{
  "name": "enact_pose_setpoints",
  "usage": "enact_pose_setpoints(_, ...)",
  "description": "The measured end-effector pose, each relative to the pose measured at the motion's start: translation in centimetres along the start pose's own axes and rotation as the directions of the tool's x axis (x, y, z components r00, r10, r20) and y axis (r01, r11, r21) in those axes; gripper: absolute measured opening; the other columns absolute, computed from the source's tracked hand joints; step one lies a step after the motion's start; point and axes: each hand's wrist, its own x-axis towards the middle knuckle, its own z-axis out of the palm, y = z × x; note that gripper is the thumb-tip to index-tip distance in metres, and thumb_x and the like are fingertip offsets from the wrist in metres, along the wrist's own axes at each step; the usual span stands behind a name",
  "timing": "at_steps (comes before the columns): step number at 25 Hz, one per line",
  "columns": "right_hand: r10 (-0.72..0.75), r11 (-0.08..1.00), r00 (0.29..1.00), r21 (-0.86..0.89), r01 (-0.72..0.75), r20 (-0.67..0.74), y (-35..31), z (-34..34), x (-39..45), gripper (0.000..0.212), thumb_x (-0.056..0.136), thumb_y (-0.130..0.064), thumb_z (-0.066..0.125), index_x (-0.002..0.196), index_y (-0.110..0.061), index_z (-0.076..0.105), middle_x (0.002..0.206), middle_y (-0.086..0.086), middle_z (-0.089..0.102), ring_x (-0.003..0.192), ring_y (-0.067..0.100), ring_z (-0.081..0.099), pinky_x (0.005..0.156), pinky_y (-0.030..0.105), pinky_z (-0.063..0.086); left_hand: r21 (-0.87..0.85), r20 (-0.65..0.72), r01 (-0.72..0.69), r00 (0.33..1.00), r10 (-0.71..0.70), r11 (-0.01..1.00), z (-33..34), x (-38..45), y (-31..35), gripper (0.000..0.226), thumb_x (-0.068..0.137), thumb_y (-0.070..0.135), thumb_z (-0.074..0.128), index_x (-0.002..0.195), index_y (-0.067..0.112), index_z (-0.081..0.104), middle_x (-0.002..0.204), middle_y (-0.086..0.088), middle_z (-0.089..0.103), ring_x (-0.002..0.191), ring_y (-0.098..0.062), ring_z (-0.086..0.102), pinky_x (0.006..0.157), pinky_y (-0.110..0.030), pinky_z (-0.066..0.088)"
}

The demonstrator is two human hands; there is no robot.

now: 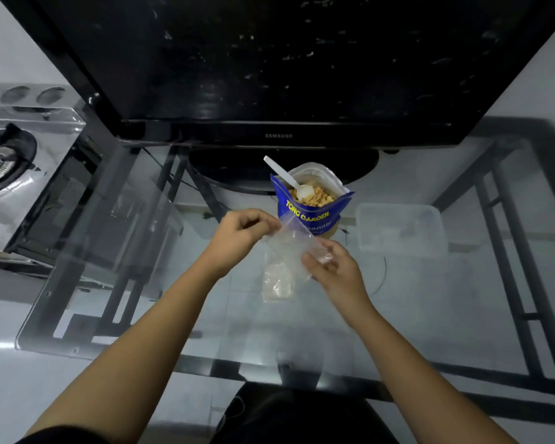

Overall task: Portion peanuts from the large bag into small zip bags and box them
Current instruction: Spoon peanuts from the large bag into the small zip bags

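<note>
My left hand (241,232) pinches the upper corner of a small clear zip bag (297,243), thumb and fingers pressed together on the plastic. My right hand (332,270) holds the same bag at its lower right edge, fingers curled around it from below, thumb on top. The bag is stretched between the two hands, tilted, above the glass table (125,283). Whether its zip is open or closed I cannot tell.

Just beyond my left fingertips stands the large blue peanut bag (308,213), upright, mouth open, peanuts (318,197) visible inside. A white plastic spoon (289,181) rests in it, bowl on the peanuts, handle leaning up and to the left.

Below the held bag, between my two wrists, a second small zip bag (277,280) lies flat on the glass; it appears to have some contents, blurred.

To the right of my right hand, apart from it, sits a clear plastic box (401,229).

Beyond the peanut bag: a black television (269,75) on its stand. Far to the left of my left hand: a gas stove (13,161).
</note>
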Motion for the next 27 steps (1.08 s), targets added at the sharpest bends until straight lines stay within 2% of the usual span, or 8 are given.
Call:
enact_pose_setpoints(4, -0.076, 0.996, 0.997, 0.042, 0.077, -0.029, -3.3, -1.7, 0.5, 0.037, 0.081, -0.016, 0.069, 0.115, -0.023, 0.055, 0.086, 0.000, 0.070, 0.081, 0.009, 0.066, 0.070, 0.020, 0.050, -0.009, 0.050, -0.009, 0.999, 0.009, 1.000, -0.8, -0.1, 2.2, 0.028, 0.084, -0.002, 0.057, 0.078, 0.020, 0.073, 0.072, 0.012, 0.073, 0.076, -0.003, 0.066, 0.075, -0.014, 0.053)
enact_pose_setpoints(8, -0.128, 0.992, 0.988, 0.015, 0.127, 0.083, -5.5, -3.0, 0.5, 0.038, 0.086, -0.013, 0.062, 0.116, -0.032, 0.048, 0.100, 0.005, 0.070, 0.094, 0.013, 0.067, 0.072, 0.018, 0.052, -0.024, 0.073, -0.017, 0.997, 0.018, 1.000, -0.9, -0.2, 3.4, 0.010, 0.079, 0.006, 0.070, 0.083, 0.015, 0.070, 0.071, 0.005, 0.071, 0.068, -0.005, 0.066, 0.067, -0.014, 0.052)
enact_pose_setpoints(12, -0.194, 0.979, 0.978, -0.054, 0.198, 0.076, -7.0, -3.3, 0.5, 0.044, 0.082, -0.020, 0.068, 0.120, -0.030, 0.048, 0.097, -0.005, 0.068, 0.086, 0.008, 0.066, 0.070, 0.017, 0.051, -0.054, 0.043, -0.015, 0.999, 0.018, 0.998, -0.7, 0.1, 4.1, 0.016, 0.083, 0.006, 0.067, 0.098, 0.009, 0.064, 0.068, -0.005, 0.061, 0.052, 0.000, 0.056, 0.052, -0.009, 0.044)
enact_pose_setpoints(18, -0.116, 0.993, 0.988, 0.026, 0.114, 0.098, -7.1, -3.8, 2.3, 0.050, 0.085, -0.009, 0.062, 0.126, -0.030, 0.043, 0.095, -0.002, 0.070, 0.088, 0.012, 0.066, 0.080, 0.025, 0.052, 0.092, -0.084, 0.019, 0.996, -0.011, 0.996, -0.4, 0.9, 4.3, 0.013, 0.084, 0.006, 0.062, 0.074, 0.013, 0.068, 0.059, 0.003, 0.064, 0.046, 0.004, 0.055, 0.044, -0.006, 0.039)
enact_pose_setpoints(20, -0.129, 0.987, 0.991, -0.093, 0.131, 0.026, -7.2, -3.6, 2.7, 0.048, 0.087, -0.017, 0.061, 0.130, -0.026, 0.041, 0.109, -0.006, 0.064, 0.097, 0.008, 0.061, 0.077, 0.015, 0.047, 0.098, -0.087, 0.018, 0.996, -0.010, 0.995, -0.1, 1.0, 4.5, 0.014, 0.083, 0.003, 0.059, 0.074, 0.010, 0.066, 0.062, 0.000, 0.063, 0.046, 0.005, 0.055, 0.044, -0.005, 0.038)
enact_pose_setpoints(23, -0.384, 0.860, 0.919, -0.398, 0.320, -0.089, -7.8, -3.4, 2.1, 0.056, 0.083, -0.033, 0.065, 0.132, -0.023, 0.040, 0.123, -0.012, 0.046, 0.106, -0.002, 0.046, 0.076, -0.004, 0.036, 0.087, -0.053, -0.015, 0.998, 0.020, 0.996, 0.1, 1.0, 5.3, 0.013, 0.084, 0.001, 0.057, 0.075, 0.006, 0.065, 0.065, -0.001, 0.061, 0.047, 0.005, 0.055, 0.043, -0.004, 0.037)
enact_pose_setpoints(25, -0.515, 0.698, 0.856, -0.557, 0.450, 0.046, -8.3, -3.2, 1.7, 0.065, 0.077, -0.043, 0.069, 0.133, -0.024, 0.041, 0.124, -0.016, 0.042, 0.112, -0.001, 0.040, 0.085, -0.003, 0.030, 0.080, -0.030, -0.027, 0.999, 0.029, 0.996, 0.1, 1.2, 5.7, 0.017, 0.083, 0.000, 0.057, 0.071, 0.008, 0.065, 0.065, 0.001, 0.061, 0.048, 0.005, 0.054, 0.041, -0.005, 0.036)
enact_pose_setpoints(27, -0.546, 0.521, 0.811, -0.672, 0.527, 0.212, -8.3, -2.7, 1.9, 0.078, 0.069, -0.053, 0.072, 0.135, -0.025, 0.040, 0.132, -0.014, 0.044, 0.120, 0.004, 0.039, 0.099, 0.012, 0.027, 0.037, -0.010, -0.017, 1.000, 0.017, 0.999, 0.3, 1.3, 6.1, 0.021, 0.081, -0.003, 0.057, 0.067, 0.009, 0.065, 0.058, 0.007, 0.062, 0.047, 0.005, 0.052, 0.040, -0.005, 0.035)
